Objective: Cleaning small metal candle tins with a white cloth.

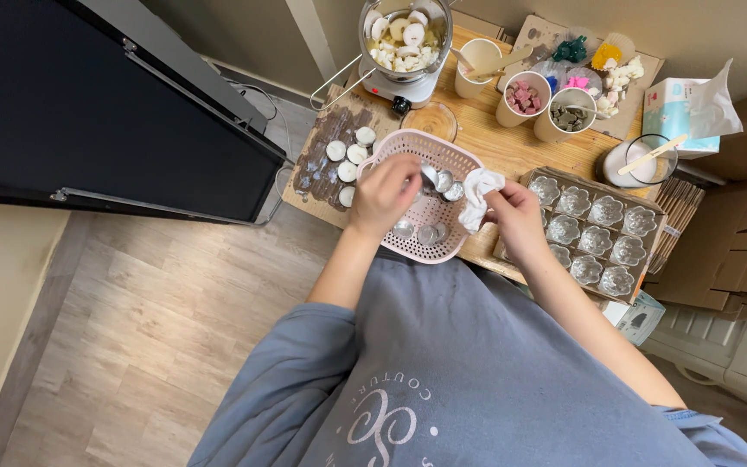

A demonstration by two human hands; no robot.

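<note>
While my left hand [384, 192] pinches a metal cup [428, 175] over the basket [451, 156] | right hand [512, 216] clutches a cloth [479, 192] | risk: slippery cup drops.

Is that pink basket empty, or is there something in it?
Not empty: the pink basket holds several small round metal cups, and the left hand reaches into it.

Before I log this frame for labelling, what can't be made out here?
Head view only:
- What the left hand grips: its own fingers hide it, over the pink basket.
- Right hand palm: covered by the white cloth.
- Pot top: cut off by the frame edge.
- Cup contents: too small.
</note>
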